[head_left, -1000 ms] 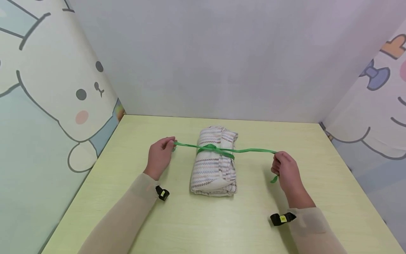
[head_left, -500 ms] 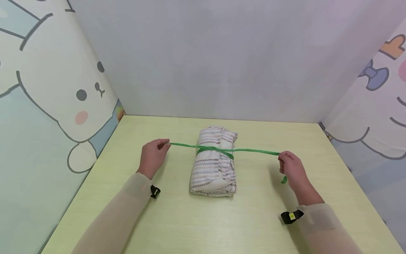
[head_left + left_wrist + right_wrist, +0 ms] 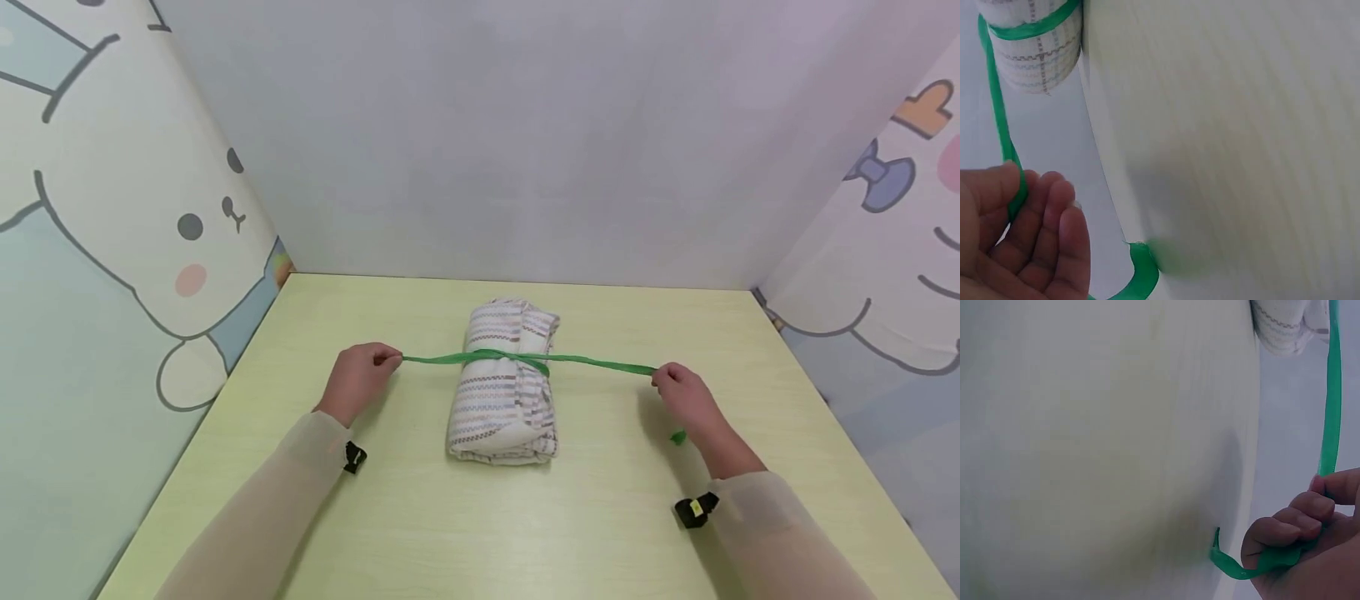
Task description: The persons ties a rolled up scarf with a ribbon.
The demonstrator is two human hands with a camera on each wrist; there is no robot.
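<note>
A folded, striped cloth bundle (image 3: 495, 408) lies on the table with a green ribbon (image 3: 442, 360) wrapped round its middle and crossed on top. Left of the bundle, my left hand (image 3: 360, 379) pinches one end of the ribbon between thumb and forefinger. In the left wrist view the ribbon's loose tail (image 3: 1141, 275) hangs below the fingers. My right hand (image 3: 686, 400), on the other side, pinches the opposite end, its other fingers curled over the tail (image 3: 1232, 565). Both lengths stretch nearly straight out from the bundle, raised off the table.
The pale wood-look table (image 3: 480, 533) runs back to a plain grey-white wall (image 3: 510, 150). Side panels with cartoon animals (image 3: 150, 208) stand at left and right. A black strap device (image 3: 696, 508) sits at each wrist.
Both hands have drawn apart, pulling the ribbon outward, and the left hand has lowered slightly at the end. The small loop over the bundle has flattened into a tight crossing.
</note>
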